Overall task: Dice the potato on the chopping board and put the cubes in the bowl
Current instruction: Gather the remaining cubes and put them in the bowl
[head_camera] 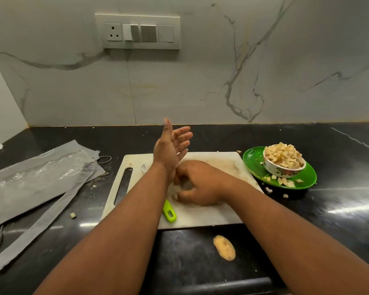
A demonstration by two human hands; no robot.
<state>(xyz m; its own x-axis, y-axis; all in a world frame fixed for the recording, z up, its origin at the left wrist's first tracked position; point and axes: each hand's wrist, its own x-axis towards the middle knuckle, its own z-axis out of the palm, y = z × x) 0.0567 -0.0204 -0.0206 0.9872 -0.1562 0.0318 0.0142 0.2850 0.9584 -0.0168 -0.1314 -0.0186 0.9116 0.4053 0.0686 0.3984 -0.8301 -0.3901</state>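
Potato slice [224,248], pale and oval, lies on the glossy black worktop [339,209] near its front edge. On the scuffed white chopping board [200,216] the right hand [197,184] curls over blurred scraps; whether it grips them is unclear. The left hand [172,145] lifts with fingers spread and relaxed, holding nothing, above a knife's green handle [169,211]. By the board's far right corner, the heaped bowl [284,166] on a green plate [307,177] already sheds cubes [282,155]; more would likely spill over.

Two bare, sleeveless forearms [119,226]
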